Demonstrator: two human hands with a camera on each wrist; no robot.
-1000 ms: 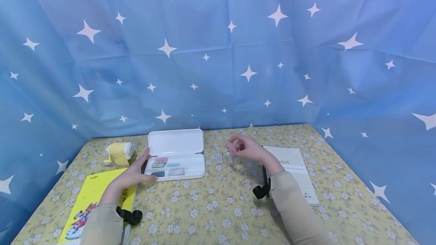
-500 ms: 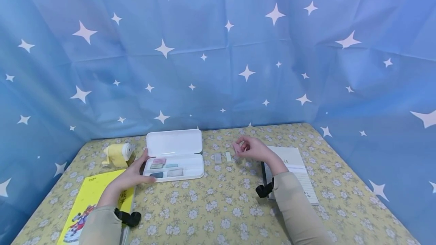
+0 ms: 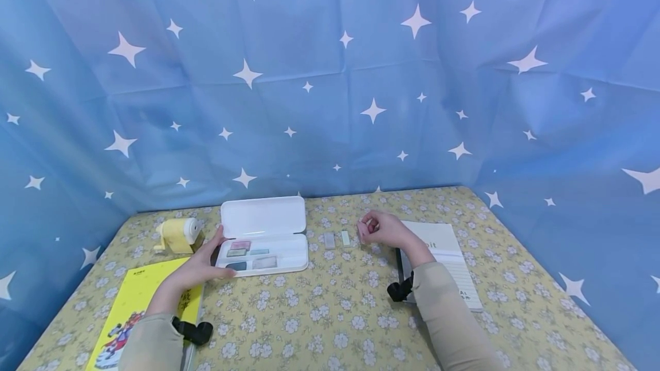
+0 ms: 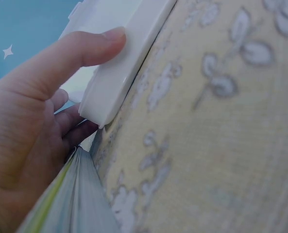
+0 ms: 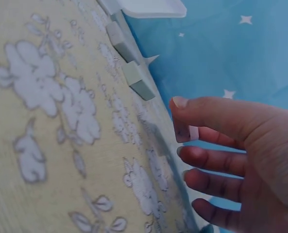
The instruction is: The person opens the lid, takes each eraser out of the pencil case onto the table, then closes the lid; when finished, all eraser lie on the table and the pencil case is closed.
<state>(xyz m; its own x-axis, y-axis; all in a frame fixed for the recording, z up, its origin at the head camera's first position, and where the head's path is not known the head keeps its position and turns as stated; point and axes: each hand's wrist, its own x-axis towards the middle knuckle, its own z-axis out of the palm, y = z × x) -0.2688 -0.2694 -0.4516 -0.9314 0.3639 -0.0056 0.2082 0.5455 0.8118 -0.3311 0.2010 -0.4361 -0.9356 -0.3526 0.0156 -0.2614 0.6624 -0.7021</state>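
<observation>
At the left end of the open white pencil case (image 3: 294,252), my left hand (image 3: 198,268) grips it, thumb on the front wall and fingers round the side. Inside lie several small erasers, including a pink eraser (image 3: 240,245) and a dark eraser (image 3: 237,266). My right hand (image 3: 387,232) pinches another pink eraser (image 5: 181,130) between thumb and index finger, low over the cloth. To its left, a grey eraser (image 3: 329,240) and a pale green eraser (image 3: 345,238) lie side by side on the table.
A yellow pencil sharpener (image 3: 177,235) stands behind the left hand. Under the left forearm lies a yellow book (image 3: 136,296). A white notebook (image 3: 454,262) lies beneath the right wrist. The blue star curtain (image 3: 330,102) hangs behind the floral tablecloth (image 3: 309,319).
My right hand has carried the pink eraser rightward and lower, from over the pale green eraser to a spot beside it. The left hand keeps its grip on the pencil case.
</observation>
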